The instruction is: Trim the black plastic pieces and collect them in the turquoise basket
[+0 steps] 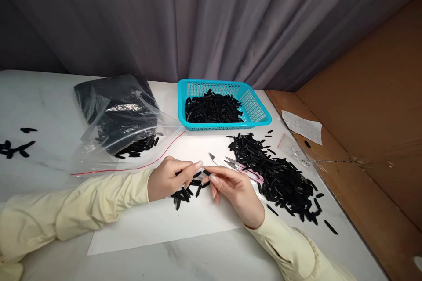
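My left hand rests on a white sheet, thumb and finger pinched on a small black strip; a few more seem tucked in its palm. My right hand meets it fingertip to fingertip, pinching the same strip's other end. Below the fingers lies a small heap of black strips. Pink-handled thread snips lie just beyond my right hand. A large pile of black strips spreads to the right.
A turquoise basket holding black strips stands at the back. A clear zip bag of strips lies at the left, a few loose strips at the far left. A brown board and a paper slip border the right.
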Tool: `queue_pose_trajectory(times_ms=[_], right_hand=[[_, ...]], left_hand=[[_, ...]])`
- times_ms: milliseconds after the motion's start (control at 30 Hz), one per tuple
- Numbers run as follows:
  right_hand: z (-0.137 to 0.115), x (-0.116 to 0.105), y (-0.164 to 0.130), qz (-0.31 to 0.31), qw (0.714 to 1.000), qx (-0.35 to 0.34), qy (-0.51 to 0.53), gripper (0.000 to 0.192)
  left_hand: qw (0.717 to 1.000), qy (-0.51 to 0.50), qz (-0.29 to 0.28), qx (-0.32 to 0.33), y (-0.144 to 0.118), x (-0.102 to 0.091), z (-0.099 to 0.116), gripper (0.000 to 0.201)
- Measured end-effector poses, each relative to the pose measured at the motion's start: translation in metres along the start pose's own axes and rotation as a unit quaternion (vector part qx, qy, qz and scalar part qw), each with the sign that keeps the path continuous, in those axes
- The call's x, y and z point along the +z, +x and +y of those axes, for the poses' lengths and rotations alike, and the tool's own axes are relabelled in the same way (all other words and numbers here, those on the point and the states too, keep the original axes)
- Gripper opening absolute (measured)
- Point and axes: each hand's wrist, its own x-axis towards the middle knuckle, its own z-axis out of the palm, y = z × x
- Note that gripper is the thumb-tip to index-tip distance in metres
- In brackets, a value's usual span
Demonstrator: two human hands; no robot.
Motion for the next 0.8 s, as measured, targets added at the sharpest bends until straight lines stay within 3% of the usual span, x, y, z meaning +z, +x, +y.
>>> queue_pose_trajectory(times_ms=[200,433,567,667,800], right_hand=[[0.001,0.008,-0.004,-0.003,1.0,-0.013,-0.018,0.021],[0.001,0.011,-0.008,0.006,0.992,-0.064,-0.105,0.019],[0.001,0.011,-0.007,0.007,0.993,-0.044,-0.111,0.022],[0.001,0.01,-0.007,-0.003,0.992,-0.023,-0.124,0.02],[0.0,0.01,-0.008,-0.001,0.986,-0.043,-0.163,0.017]], left_hand=[[0.997,-0.004,-0.076,0.001,0.002,0.0,0.002,0.051],[0.996,0.009,-0.069,0.057,-0.002,0.002,-0.004,0.048],[0.994,0.006,-0.068,0.082,-0.002,0.001,-0.005,0.047],[0.995,-0.002,-0.068,0.079,-0.002,0.0,-0.003,0.047],[0.995,-0.014,-0.083,0.045,-0.001,-0.001,0.002,0.049]])
